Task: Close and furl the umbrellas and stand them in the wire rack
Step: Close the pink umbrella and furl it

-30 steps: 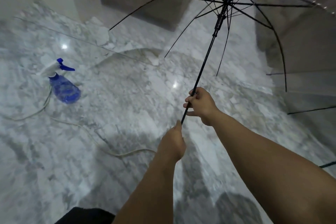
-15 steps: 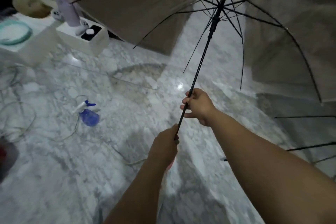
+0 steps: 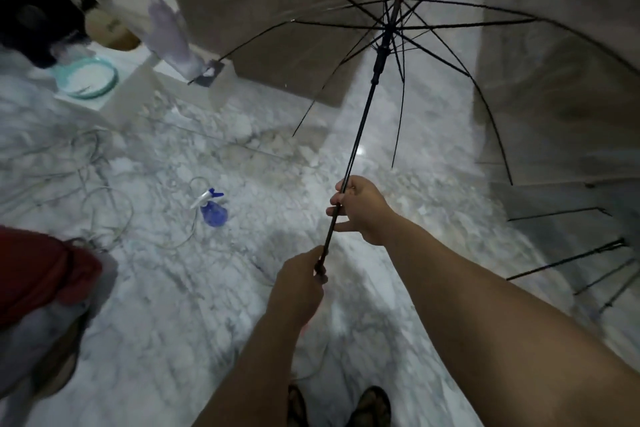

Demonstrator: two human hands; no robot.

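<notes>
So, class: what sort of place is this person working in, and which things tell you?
Probably indoors at home: a polished marble floor, loose cables and a blue spray bottle lying on it, beside white boxes.

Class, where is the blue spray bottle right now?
In the head view, the blue spray bottle lies on the marble floor, left of both hands, among pale cables.

Both forearms (image 3: 485,305) are bare, with no sleeves, watch or rings showing on the left hand (image 3: 298,288) or right hand (image 3: 363,210). Below, 2 feet wear dark, patterned sandals (image 3: 372,407).
</notes>
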